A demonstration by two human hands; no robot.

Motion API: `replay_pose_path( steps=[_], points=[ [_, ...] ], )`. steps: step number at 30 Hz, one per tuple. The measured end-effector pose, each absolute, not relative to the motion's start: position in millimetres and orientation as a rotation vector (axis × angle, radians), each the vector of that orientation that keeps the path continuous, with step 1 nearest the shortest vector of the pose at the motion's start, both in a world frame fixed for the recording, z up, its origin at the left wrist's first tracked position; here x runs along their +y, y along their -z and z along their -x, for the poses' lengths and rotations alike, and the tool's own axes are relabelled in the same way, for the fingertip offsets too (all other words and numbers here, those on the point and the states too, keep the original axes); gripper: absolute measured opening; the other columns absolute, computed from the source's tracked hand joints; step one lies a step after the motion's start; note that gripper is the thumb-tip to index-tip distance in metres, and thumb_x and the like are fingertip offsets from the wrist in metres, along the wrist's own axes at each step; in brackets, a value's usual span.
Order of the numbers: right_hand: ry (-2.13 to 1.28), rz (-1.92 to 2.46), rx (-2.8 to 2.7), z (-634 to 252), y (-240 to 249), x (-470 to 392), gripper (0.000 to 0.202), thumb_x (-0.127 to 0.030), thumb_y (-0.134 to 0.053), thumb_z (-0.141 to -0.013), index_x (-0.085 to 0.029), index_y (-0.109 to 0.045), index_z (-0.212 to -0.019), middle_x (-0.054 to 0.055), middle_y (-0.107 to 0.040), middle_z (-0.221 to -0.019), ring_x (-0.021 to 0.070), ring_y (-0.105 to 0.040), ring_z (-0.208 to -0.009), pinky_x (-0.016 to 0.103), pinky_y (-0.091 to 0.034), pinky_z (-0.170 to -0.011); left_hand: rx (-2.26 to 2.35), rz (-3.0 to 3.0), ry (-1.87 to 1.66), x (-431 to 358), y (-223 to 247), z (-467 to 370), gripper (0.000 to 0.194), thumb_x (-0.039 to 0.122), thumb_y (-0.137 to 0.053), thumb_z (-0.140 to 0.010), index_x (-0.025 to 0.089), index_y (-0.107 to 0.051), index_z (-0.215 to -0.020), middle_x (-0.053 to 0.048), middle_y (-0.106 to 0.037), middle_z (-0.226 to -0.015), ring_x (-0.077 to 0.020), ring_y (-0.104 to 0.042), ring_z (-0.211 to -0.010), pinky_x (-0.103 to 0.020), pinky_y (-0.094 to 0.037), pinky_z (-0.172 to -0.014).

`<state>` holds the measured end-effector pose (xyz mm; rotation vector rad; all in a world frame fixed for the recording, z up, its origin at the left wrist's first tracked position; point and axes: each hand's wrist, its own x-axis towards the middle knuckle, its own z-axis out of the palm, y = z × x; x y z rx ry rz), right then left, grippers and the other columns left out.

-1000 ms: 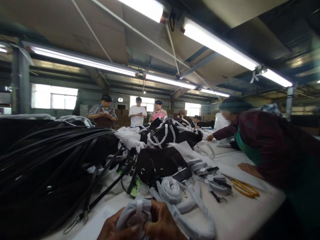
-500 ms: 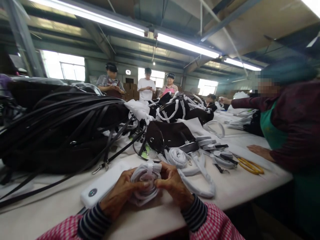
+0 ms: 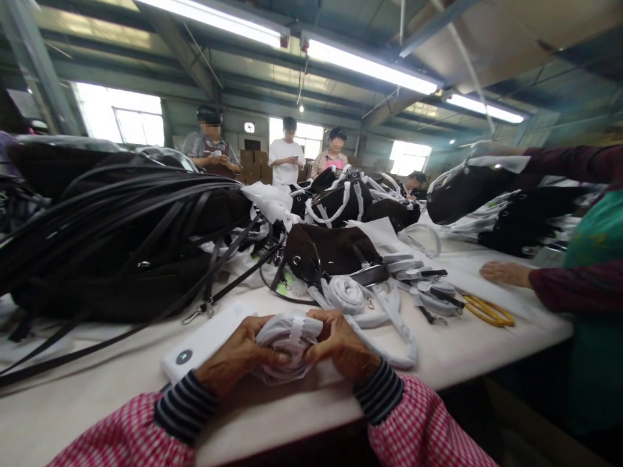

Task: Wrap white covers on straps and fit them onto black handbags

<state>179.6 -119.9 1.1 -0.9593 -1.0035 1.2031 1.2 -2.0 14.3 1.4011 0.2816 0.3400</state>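
My left hand (image 3: 236,353) and right hand (image 3: 346,347) have fingers (image 3: 273,356) curled snugly around a white-wrapped coil (image 3: 291,338). I can't tell whether it touches the counter (image 3: 287,415).

Large hall under long tube lights (image 3: 372,65), with bright windows (image 3: 119,113) along the far wall (image 3: 233,121).
Steel beams (image 3: 185,58) cross beneath the roof, and a grey column (image 3: 36,71) stands at the left. Brown cartons (image 3: 256,167) are stacked below a white-faced clock (image 3: 249,127); a small lit bulb (image 3: 301,109) hangs overhead. A pale counter (image 3: 438,340) fills the foreground.
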Motion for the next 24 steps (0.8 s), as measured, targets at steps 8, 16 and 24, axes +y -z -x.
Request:
replay_pose_path(
  steps=[8,16,24],
  points=[
    [-1.156,0.888,-1.033,-175.6,-4.8,-119.2,0.037,-0.018,-0.090,-0.058,-0.016,-0.077,-0.092,0.004,-0.075,-0.089,0.0224,-0.067,-0.084,0.033,-0.049,-0.083,0.332,-1.498,-0.358,4.0,-18.8,6.0,0.047,0.025,-0.092,-0.063,0.013,-0.078,-0.105,-0.007,-0.078,-0.095,-0.0218,-0.067,-0.082,-0.029,-0.053,-0.077],
    [-1.067,0.921,-1.028,-172.7,-6.9,-116.0,0.041,-0.019,-0.088,-0.062,-0.019,-0.075,-0.101,0.005,-0.075,-0.099,0.0253,-0.068,-0.095,0.038,-0.051,-0.091,0.430,-1.480,-0.420,7.8,-16.7,12.9,0.054,0.013,-0.085,-0.058,0.013,-0.078,-0.111,-0.006,-0.078,-0.094,-0.0267,-0.068,-0.085,-0.032,-0.055,-0.078],
    [-1.113,0.929,-1.056,-175.0,1.8,-113.9,0.037,-0.018,-0.090,-0.060,-0.016,-0.072,-0.093,0.004,-0.073,-0.091,0.0206,-0.066,-0.084,0.034,-0.051,-0.084,0.391,-1.531,-0.414,4.5,-19.9,16.6,0.044,0.018,-0.082,-0.060,0.012,-0.077,-0.104,-0.005,-0.075,-0.089,-0.0255,-0.065,-0.082,-0.031,-0.050,-0.073]
  ],
)
